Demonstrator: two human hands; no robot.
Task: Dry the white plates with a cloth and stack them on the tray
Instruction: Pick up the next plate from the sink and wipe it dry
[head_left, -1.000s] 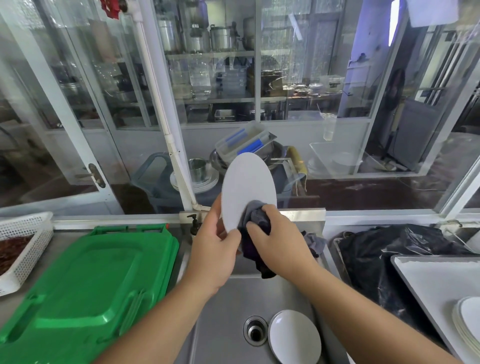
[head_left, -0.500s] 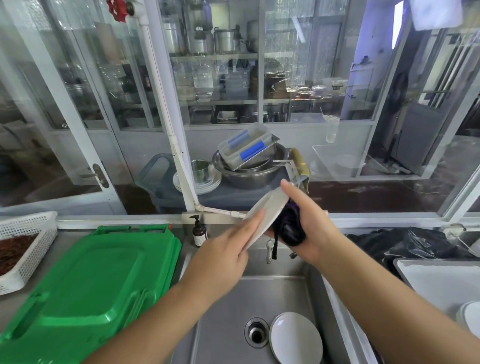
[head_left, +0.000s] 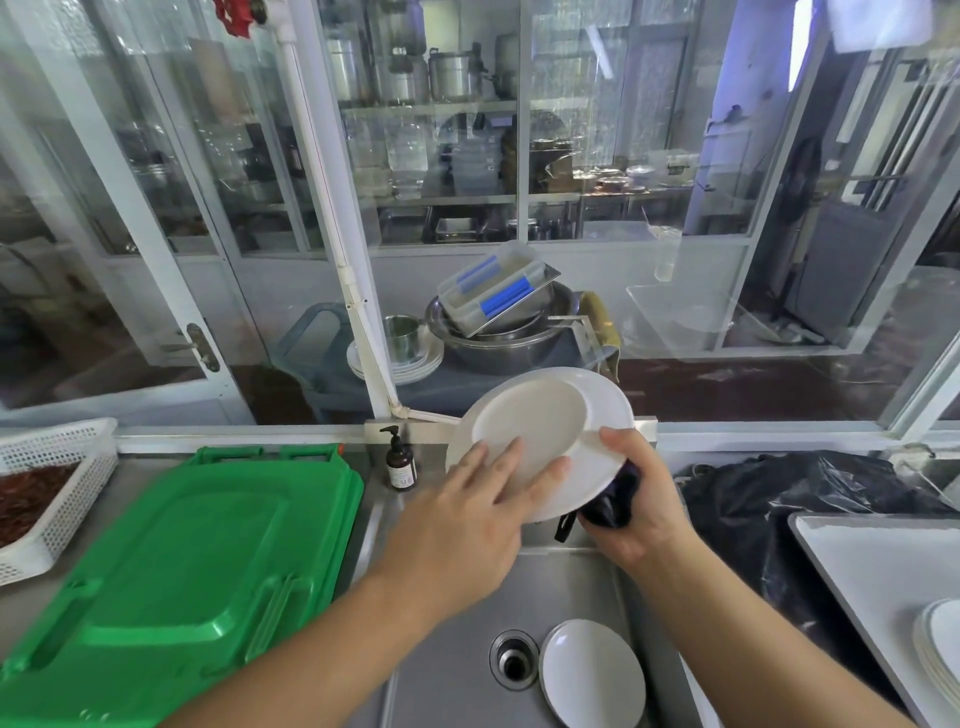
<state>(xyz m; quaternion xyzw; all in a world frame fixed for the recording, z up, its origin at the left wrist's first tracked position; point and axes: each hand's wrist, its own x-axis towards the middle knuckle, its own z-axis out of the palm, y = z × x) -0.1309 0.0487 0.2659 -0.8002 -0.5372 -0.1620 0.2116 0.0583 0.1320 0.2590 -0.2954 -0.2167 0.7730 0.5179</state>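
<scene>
Head view — left hand (head_left: 457, 525) flat on one plate (head_left: 545, 426), right hand (head_left: 631, 499) clutching cloth (head_left: 608, 499) — second plate (head_left: 592, 673) below.

There is only one view, from a wide-angle camera on the person's head. It looks forward and down over the steel sink (head_left: 467, 670), and the straight window frames bend at the edges. Both forearms enter from the bottom edge, so the hands are near the lens. Beyond the glass window (head_left: 623, 208) a kitchen room with shelves is farther away.
</scene>
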